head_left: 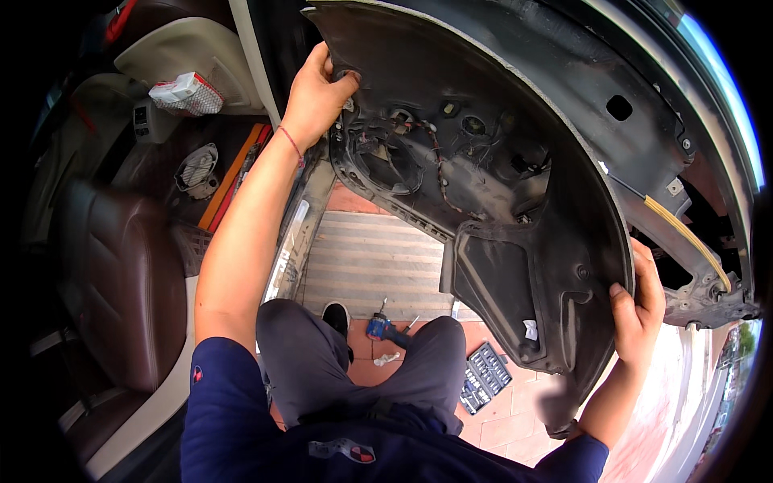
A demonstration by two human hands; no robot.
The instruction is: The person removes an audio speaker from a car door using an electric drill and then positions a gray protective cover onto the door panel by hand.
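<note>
A large black car door trim panel [588, 153] is held up in front of me, its inner side facing me with wiring and clips. My left hand [316, 95] grips its upper left edge, thumb on the near face and fingers partly hidden behind. At the lower right edge, my right hand [641, 314] is closed round the rim, thumb in front. Beyond the panel stands the bare metal door shell [555, 48]. A cable in a yellow sleeve [684, 229] runs along that shell near my right hand.
Below, on red paving, lie a blue power driver [382, 328] and an open socket set [485, 377]. A brown leather seat [125, 282] is on the left. Inside the car are a round speaker-like part [198, 173] and a white-and-red packet [187, 94].
</note>
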